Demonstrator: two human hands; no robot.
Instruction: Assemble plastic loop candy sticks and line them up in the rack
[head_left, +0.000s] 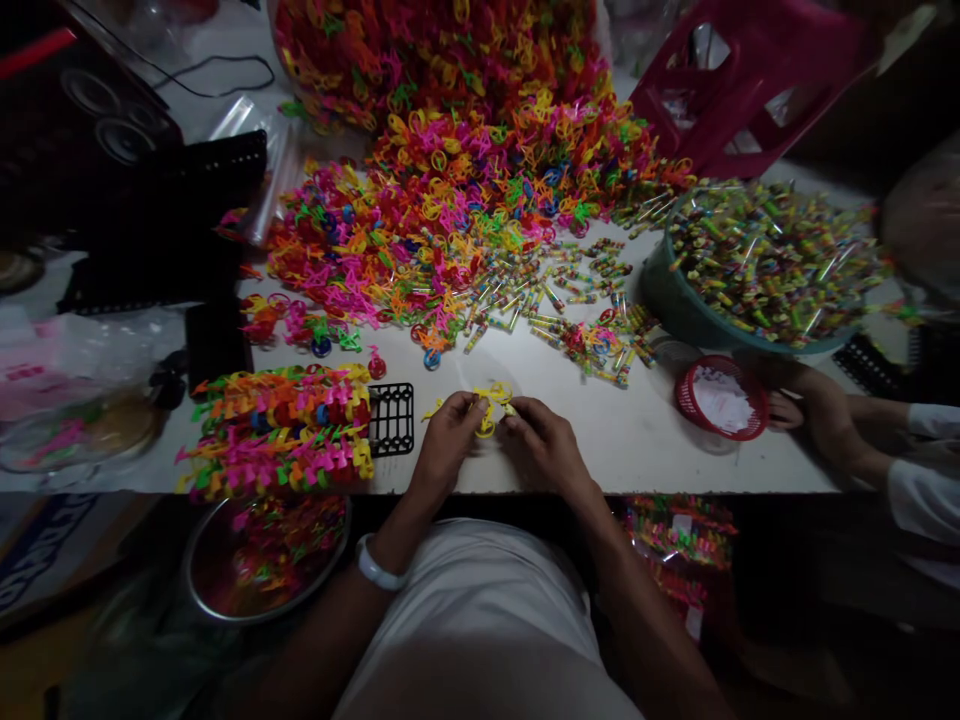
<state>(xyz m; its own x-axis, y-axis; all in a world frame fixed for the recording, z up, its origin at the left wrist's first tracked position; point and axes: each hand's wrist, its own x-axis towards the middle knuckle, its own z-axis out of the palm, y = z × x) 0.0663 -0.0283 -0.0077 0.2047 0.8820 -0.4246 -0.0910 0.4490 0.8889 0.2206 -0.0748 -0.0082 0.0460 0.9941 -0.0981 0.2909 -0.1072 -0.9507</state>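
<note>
Near the table's front edge my left hand [442,440] pinches a small yellow plastic toy piece [487,425] with a ring-like part. Facing it, my right hand [551,440] has its fingers closed at the right side of the yellow plastic; a small pale tip shows at them, too small to name. Left of my hands lies a black plastic rack [392,418], its left part covered by rows of colourful plastic pieces [285,430]. Beyond my hands spreads a big heap of similar loose pieces [375,230], with small printed tubes [510,295] along its right side.
A green tub [675,300] full of printed tubes stands right, behind a red basket [682,390] of white paper slips. Another person's hand [784,410] is beside the basket. A pink stool [795,60] stands behind. A metal bowl [193,570] sits below the table's left edge.
</note>
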